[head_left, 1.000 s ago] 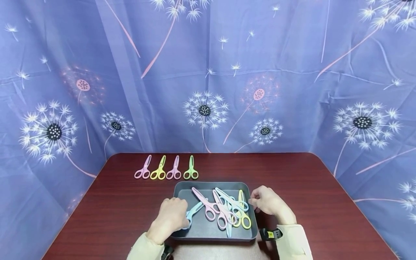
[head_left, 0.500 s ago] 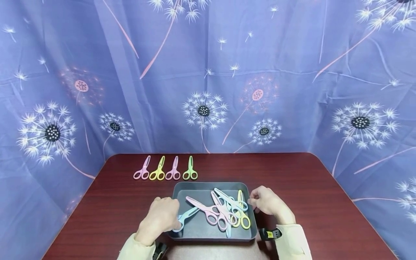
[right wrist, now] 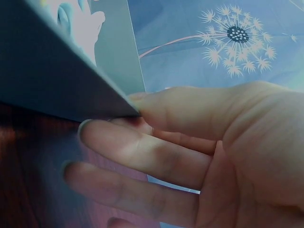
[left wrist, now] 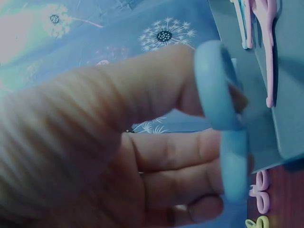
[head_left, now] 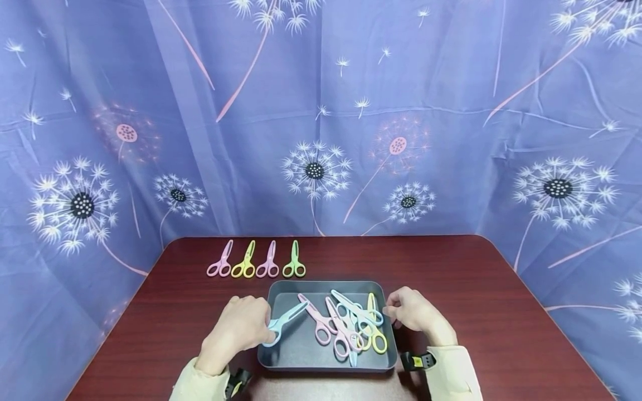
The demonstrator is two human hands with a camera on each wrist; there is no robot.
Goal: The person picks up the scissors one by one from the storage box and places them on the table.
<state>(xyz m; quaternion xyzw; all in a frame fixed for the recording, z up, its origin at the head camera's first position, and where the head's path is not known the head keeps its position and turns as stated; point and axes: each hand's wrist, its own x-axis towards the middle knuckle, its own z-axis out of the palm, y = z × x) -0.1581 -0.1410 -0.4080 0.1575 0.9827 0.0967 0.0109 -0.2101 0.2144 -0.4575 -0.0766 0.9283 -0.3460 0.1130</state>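
My left hand [head_left: 241, 326] holds a pair of light blue scissors [head_left: 291, 315] by the handle over the left end of a dark grey tray [head_left: 301, 359]. In the left wrist view the thumb goes into one blue handle loop [left wrist: 211, 85], and fingers lie behind the other. The blades point away and to the right. My right hand [head_left: 413, 312] pinches the tray's right rim, thumb on top and fingers against the outer wall [right wrist: 52, 80]. Inside the tray lie two pink scissors [head_left: 314, 312], yellow scissors [head_left: 379, 342] and light blue scissors [head_left: 350, 303], overlapping in a heap at the right.
Behind the tray, at the table's back left, a row of scissors lies blades away: pink [head_left: 227, 250], yellow [head_left: 248, 255], lilac [head_left: 271, 255] and green [head_left: 295, 256]. A blue dandelion-patterned curtain [head_left: 271, 195] hangs behind the dark red wooden table [head_left: 426, 262].
My left hand has moved left, drawing the blue scissors away from the heap. One pink pair swung left, then back right, and the other shifted slightly. My right hand stays at the rim.
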